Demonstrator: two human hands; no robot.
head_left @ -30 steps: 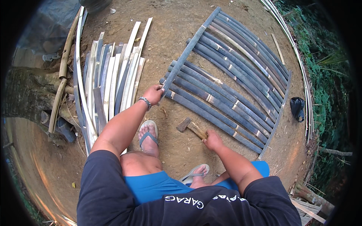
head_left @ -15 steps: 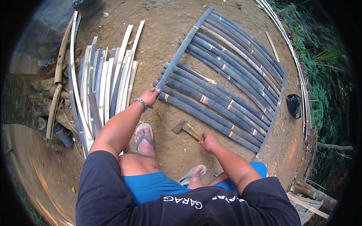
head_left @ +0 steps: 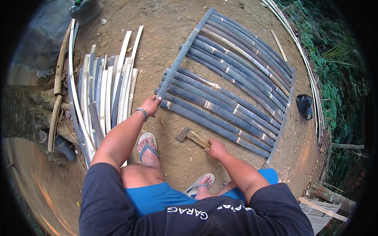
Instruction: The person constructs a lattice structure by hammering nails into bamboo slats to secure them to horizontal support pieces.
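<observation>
Bamboo panel [head_left: 227, 70]: the left hand [head_left: 151, 105] grips its near-left corner, the right hand [head_left: 216, 149] a hatchet [head_left: 194, 137]; 1 misjudged swing could strike the left hand.

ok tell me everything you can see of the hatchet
The hatchet has a dull brown, metal-looking head and a straight, yellowish-brown, wooden-looking handle. The right hand grips the handle's rear end, the head pointing left and slightly forward. It is over bare soil, on the near side of the bamboo panel; whether it touches the soil is unclear.

Dark bamboo frame [head_left: 233, 80] — on ground; wooden-handled hatchet [head_left: 195, 138] — near it, head leftward.
</observation>
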